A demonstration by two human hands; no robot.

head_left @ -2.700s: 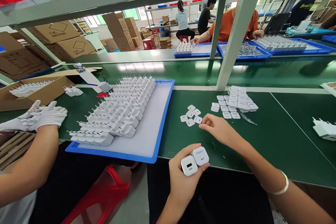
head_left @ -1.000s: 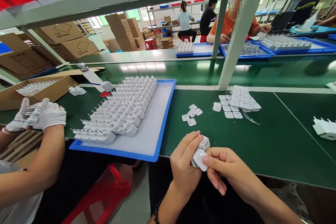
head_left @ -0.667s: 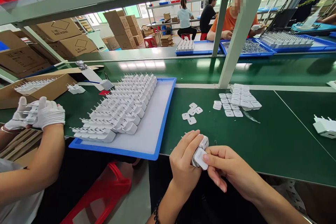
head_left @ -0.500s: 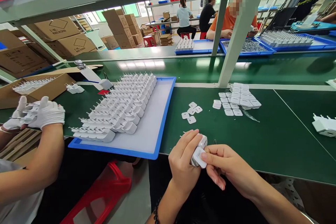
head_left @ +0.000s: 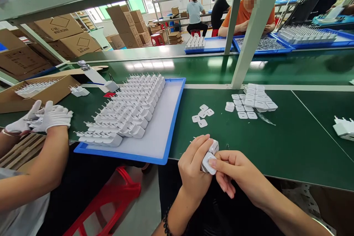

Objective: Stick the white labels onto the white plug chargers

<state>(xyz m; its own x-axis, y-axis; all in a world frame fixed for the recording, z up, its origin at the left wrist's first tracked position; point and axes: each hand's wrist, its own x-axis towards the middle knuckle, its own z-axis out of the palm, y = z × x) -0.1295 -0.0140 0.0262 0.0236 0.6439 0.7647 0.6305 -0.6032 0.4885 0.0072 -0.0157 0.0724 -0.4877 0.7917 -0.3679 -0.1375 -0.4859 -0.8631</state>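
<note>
My left hand (head_left: 195, 169) is wrapped around a couple of white plug chargers (head_left: 214, 146), their metal pins poking out past the fingers on the far side. The thumb of my right hand (head_left: 235, 171) presses on a white square label (head_left: 210, 163) that lies against the end face of the nearer charger; its other fingers are curled below. Just beyond my hands, several loose white labels (head_left: 202, 114) are scattered on the green bench. Stacked label sheets (head_left: 260, 96) lie farther right.
A blue-rimmed tray (head_left: 155, 161) of upright chargers stands to the left. Beside it, a co-worker's white-gloved hands (head_left: 55, 118) hold chargers near a cardboard box (head_left: 63, 84). A metal post (head_left: 246, 44) rises ahead. Another charger (head_left: 344, 128) sits at the right edge.
The label now sits flatter against the charger's face, with my right thumb farther onto it. The co-worker's gloved hands have shifted slightly right. The camera view has tilted a little.
</note>
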